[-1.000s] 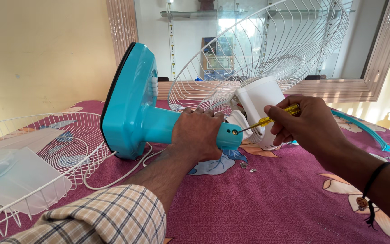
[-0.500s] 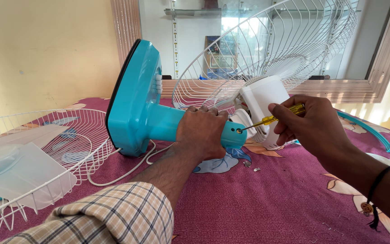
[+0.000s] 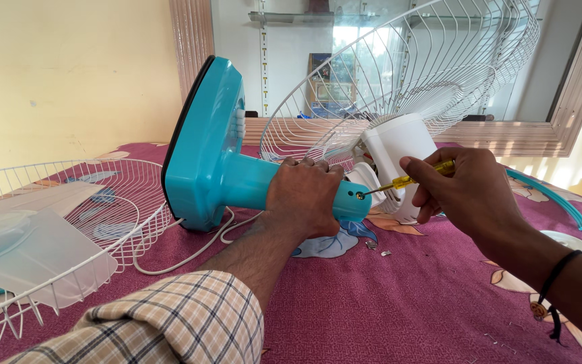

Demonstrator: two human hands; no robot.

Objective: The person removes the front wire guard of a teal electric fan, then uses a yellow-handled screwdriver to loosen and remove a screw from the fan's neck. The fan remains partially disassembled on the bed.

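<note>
A table fan lies on its side on a maroon flowered cloth. My left hand (image 3: 302,195) grips the turquoise neck of the fan stand (image 3: 210,152), whose flat base points left. My right hand (image 3: 463,189) holds a yellow-handled screwdriver (image 3: 409,180); its tip sits at a screw (image 3: 360,195) in the end of the neck. Just behind the tip are the white motor housing (image 3: 399,145) and the white rear wire guard (image 3: 412,74).
A second white wire guard (image 3: 69,222) lies at the left with translucent fan blades (image 3: 28,253) in it. A white power cord (image 3: 190,253) loops under the base. A turquoise rim ring (image 3: 560,202) and a small white cap (image 3: 567,240) lie at the right; loose screws (image 3: 378,249) rest near the neck.
The view has shifted slightly, so the fan sits a little to the right. My right hand has turned a bit on the screwdriver; the tip stays at the screw.
</note>
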